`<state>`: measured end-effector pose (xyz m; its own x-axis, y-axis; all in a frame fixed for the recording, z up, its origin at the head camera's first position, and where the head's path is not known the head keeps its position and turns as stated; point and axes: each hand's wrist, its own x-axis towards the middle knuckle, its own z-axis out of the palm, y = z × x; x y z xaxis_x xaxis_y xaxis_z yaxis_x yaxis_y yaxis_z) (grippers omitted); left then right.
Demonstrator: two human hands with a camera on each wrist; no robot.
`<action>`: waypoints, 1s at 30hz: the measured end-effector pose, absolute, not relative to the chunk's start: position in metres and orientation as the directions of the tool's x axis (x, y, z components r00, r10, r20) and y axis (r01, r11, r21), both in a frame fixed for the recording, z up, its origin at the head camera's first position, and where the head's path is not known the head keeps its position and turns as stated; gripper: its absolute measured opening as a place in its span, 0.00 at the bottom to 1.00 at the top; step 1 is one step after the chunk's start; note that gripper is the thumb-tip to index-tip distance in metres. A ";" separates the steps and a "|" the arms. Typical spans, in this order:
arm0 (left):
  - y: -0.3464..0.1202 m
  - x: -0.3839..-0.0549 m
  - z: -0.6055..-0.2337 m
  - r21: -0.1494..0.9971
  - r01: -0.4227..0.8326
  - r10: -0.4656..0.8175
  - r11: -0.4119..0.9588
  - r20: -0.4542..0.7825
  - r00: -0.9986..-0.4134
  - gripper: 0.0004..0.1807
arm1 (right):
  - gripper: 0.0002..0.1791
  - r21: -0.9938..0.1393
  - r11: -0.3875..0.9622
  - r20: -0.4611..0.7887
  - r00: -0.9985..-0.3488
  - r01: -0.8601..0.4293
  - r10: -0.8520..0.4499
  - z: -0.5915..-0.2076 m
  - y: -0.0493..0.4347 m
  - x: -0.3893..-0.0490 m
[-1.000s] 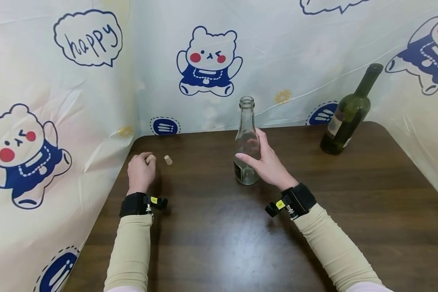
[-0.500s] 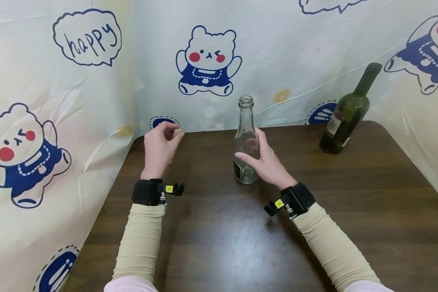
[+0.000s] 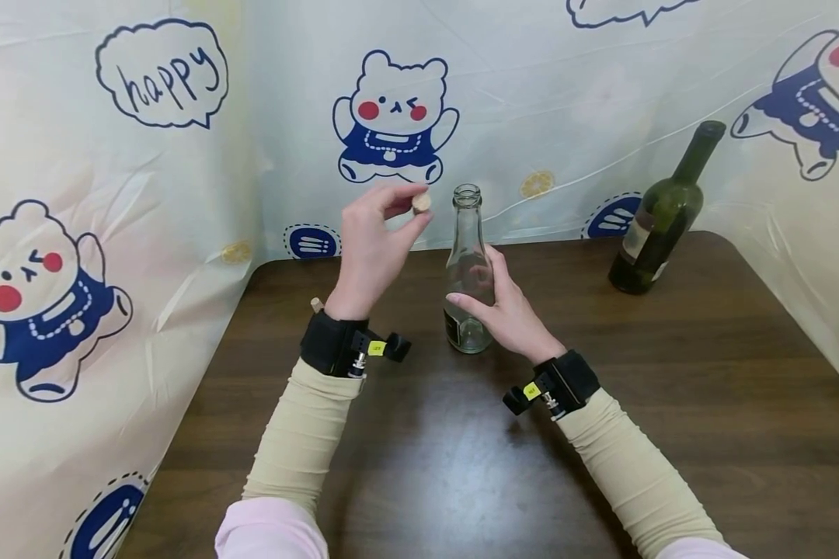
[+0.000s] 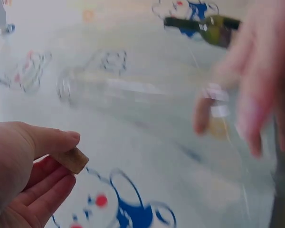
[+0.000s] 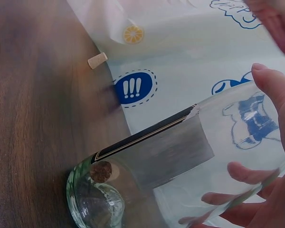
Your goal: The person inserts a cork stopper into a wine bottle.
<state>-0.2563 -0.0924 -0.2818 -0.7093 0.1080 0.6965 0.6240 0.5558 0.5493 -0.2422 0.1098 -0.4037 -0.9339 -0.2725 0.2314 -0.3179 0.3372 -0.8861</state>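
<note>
My left hand (image 3: 372,252) pinches a small cork (image 3: 422,203) between thumb and fingers, raised just left of the clear glass bottle's open mouth. In the left wrist view this cork (image 4: 76,161) pokes out past the thumb tip, apart from the bottle (image 4: 128,95). The clear bottle (image 3: 469,256) stands upright on the table, and my right hand (image 3: 513,310) grips its body from the right. Through the glass near its base, the right wrist view shows another cork (image 5: 102,172). A further cork (image 3: 317,305) lies on the table behind my left wrist.
A green wine bottle (image 3: 660,221) with a label stands at the back right of the dark wooden table (image 3: 433,450). Behind the table and along its left side hangs a pale curtain (image 3: 280,101) printed with bears.
My left hand has lifted the cork off the left side of the table and carried it rightward and up to beside the bottle's mouth. The right hand keeps its grip in place.
</note>
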 end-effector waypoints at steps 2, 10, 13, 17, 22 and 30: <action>-0.083 -0.255 -0.273 0.530 0.662 0.126 0.530 0.723 -0.679 0.17 | 0.47 -0.887 0.334 0.230 -0.933 -0.318 -0.278 -0.404 0.110 -0.243; -0.061 -0.250 -0.245 0.529 0.720 0.115 0.448 0.765 -0.634 0.19 | 0.47 -0.890 0.331 0.225 -0.933 -0.314 -0.282 -0.404 0.111 -0.242; -0.055 -0.249 -0.238 0.524 0.733 0.118 0.434 0.773 -0.623 0.19 | 0.46 -0.892 0.326 0.222 -0.931 -0.313 -0.289 -0.404 0.110 -0.243; -0.052 -0.248 -0.232 0.523 0.731 0.119 0.439 0.772 -0.624 0.20 | 0.46 -0.898 0.323 0.207 -0.934 -0.300 -0.291 -0.405 0.110 -0.244; -0.049 -0.250 -0.230 0.558 0.691 0.133 0.459 0.726 -0.674 0.20 | 0.45 -0.902 0.322 0.194 -0.936 -0.287 -0.293 -0.407 0.110 -0.245; -0.049 -0.257 -0.238 0.590 0.650 0.138 0.479 0.681 -0.720 0.20 | 0.45 -0.901 0.325 0.196 -0.937 -0.289 -0.290 -0.406 0.109 -0.245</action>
